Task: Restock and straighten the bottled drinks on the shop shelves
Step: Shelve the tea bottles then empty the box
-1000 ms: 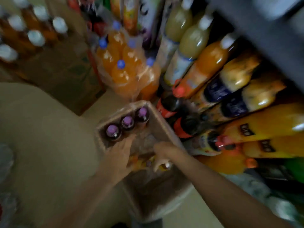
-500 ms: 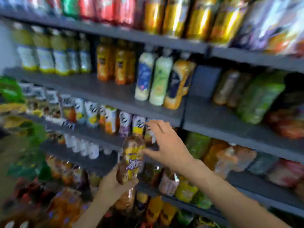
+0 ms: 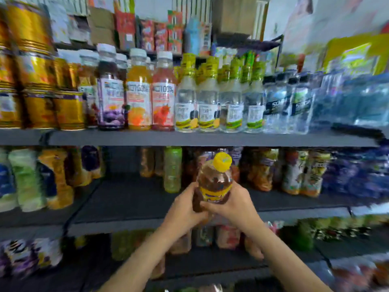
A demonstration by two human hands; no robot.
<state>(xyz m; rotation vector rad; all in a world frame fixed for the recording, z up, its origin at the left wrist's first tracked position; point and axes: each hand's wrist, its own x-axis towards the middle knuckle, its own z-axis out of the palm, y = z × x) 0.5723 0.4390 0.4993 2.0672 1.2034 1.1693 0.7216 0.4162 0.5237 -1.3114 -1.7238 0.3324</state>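
A brown drink bottle (image 3: 214,180) with a yellow cap and yellow label stands upright in front of the middle shelf (image 3: 130,199). My left hand (image 3: 183,209) grips its lower left side and my right hand (image 3: 235,205) wraps its lower right side, fingers meeting across the front. Behind it stand a green bottle (image 3: 172,169) and several orange and mixed bottles at the shelf's back. The upper shelf (image 3: 189,139) carries rows of juice bottles (image 3: 139,91), clear bottles (image 3: 208,98) with yellow-green caps and soda water bottles (image 3: 294,102).
Gold cans (image 3: 31,81) are stacked at the upper left. Green, blue and orange bottles (image 3: 37,175) fill the left of the middle shelf; purple packs (image 3: 353,175) sit on its right. A wide bare patch of shelf lies left of my hands. Lower shelves hold more bottles, blurred.
My view rose from a box of bottles on the floor to the shelves. The brown bottle came up with my left hand, and my right hand has now closed on it too.
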